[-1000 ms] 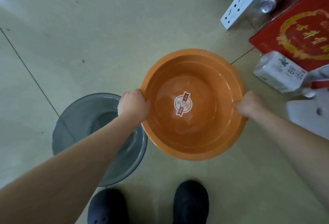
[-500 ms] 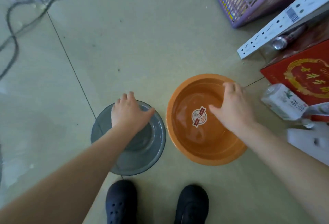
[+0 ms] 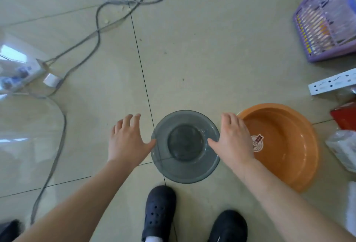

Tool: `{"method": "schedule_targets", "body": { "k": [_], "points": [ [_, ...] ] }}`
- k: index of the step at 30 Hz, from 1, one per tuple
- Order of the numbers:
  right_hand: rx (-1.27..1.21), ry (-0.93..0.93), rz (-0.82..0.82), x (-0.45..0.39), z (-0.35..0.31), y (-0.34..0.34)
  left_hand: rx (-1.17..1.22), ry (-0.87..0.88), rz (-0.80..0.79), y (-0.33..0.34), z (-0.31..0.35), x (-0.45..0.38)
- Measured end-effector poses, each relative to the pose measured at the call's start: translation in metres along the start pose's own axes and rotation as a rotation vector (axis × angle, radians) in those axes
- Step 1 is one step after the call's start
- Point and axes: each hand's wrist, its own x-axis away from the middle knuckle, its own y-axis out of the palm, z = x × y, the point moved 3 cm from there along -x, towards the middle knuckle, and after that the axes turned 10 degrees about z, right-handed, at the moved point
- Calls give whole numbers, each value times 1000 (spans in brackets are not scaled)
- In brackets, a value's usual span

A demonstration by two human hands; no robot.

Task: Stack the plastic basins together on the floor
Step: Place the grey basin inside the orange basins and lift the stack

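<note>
Both hands have left their earlier places: half a second ago the left hand (image 3: 128, 142) lay on the grey basin (image 3: 185, 146) and the right hand (image 3: 234, 141) rested inside the orange basin (image 3: 279, 145), and now the two flank the grey basin, one on each side of its rim. Each hand is spread, fingers apart and palm down, gripping nothing; the left thumb tip just meets the rim's left edge and the right thumb reaches over its right edge, though whether either presses on the plastic cannot be told. That translucent grey basin sits upright on the tiled floor (image 3: 192, 49), over a crossing of grout lines, just ahead of the person's dark clogs (image 3: 159, 211). Just beside it on the right, with rims nearly touching, the larger orange basin also stands upright on the floor, a round sticker (image 3: 257, 142) on its bottom partly hidden behind the right hand. So the basins are not yet nested, and the shift of both hands to the smaller one suggests the next step is to lift it and set it inside the orange one, which looks wide enough to take it. Farther out, grey cables (image 3: 96, 30) loop over the floor's far left toward a white power strip (image 3: 25, 72), a purple basket (image 3: 325, 26) stands at the far right corner, and a white perforated bar (image 3: 331, 84) and a red box (image 3: 344, 116) lie along the right edge.
</note>
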Motion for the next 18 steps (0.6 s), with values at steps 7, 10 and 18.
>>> {"method": "schedule_targets", "body": {
  "k": [7,10,18],
  "points": [
    [94,81,-288,-29,-1,88,283,-400,-321,103,-20,-2],
    [189,151,-374,-37,4,123,368,-522,-451,148,-25,2],
    [117,46,-273,-32,-2,122,300,-443,-248,140,-46,13]
  ]
}}
